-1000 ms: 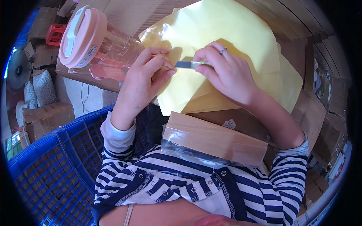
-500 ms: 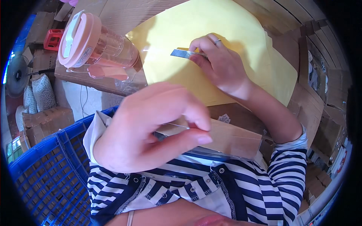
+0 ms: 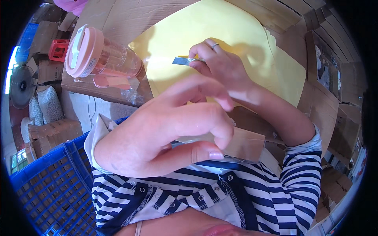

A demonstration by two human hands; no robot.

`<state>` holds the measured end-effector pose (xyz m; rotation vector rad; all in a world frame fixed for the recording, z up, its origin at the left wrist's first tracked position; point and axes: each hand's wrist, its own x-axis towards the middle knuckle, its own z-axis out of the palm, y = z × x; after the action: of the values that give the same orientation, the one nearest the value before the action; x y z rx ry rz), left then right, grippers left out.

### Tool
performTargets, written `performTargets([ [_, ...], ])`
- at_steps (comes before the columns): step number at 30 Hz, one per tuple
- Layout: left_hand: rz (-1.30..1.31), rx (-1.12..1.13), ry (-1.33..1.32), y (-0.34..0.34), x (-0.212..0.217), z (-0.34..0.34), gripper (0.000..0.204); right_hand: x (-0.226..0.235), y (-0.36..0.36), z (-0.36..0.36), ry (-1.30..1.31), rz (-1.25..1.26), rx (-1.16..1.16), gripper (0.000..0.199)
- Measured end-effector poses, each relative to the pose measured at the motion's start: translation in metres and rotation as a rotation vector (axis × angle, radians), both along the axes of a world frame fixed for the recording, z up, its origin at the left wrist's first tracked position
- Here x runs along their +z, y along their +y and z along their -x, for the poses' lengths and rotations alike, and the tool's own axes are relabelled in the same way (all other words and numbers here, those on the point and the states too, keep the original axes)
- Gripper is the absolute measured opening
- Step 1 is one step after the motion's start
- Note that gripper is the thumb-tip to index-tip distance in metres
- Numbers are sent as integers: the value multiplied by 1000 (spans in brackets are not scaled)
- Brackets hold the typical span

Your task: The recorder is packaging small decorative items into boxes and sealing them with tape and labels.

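My right hand [image 3: 220, 67] rests over large yellow paper sheets [image 3: 177, 31]. Its thumb and fingers pinch a flat grey blade [image 3: 181, 61] whose end points left. Nearer to me, my left hand [image 3: 169, 126] is raised in front of my chest. Its thumb and index finger are drawn together, the other fingers curled above; anything between them is too small or hidden to name. Behind and below that hand lies a brown cardboard piece [image 3: 246, 144] close to my striped shirt, partly covered by the hand.
A clear cup with a pink lid [image 3: 88, 51] stands at the left of the cardboard-covered table [image 3: 110, 23]. A blue plastic crate [image 3: 55, 185] is at my left side. Beyond are a fan [image 3: 21, 86], bubble-like bags [image 3: 49, 104] and an open box [image 3: 323, 63] at right.
My left hand has risen slightly, its fingers curling differently, and covers more of the cardboard piece. My right hand has shifted a little left, keeping the blade in its grip.
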<state>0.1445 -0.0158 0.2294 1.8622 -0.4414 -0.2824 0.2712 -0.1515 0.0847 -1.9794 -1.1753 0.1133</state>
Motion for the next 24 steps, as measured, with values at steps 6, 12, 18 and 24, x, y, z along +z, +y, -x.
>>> performTargets([
  [6,-187,2,63,-1,5,-1,14,-3,0,-1,-27,-34,16,13],
  [12,-342,88,9,-9,-8,2,21,-2,0,0,-16,-28,18,12],
  [18,-549,120,-171,-13,-6,5,29,-3,1,0,-34,-31,1,13],
  [24,-472,3,-39,-6,2,12,56,-10,1,0,-122,-74,2,15],
])
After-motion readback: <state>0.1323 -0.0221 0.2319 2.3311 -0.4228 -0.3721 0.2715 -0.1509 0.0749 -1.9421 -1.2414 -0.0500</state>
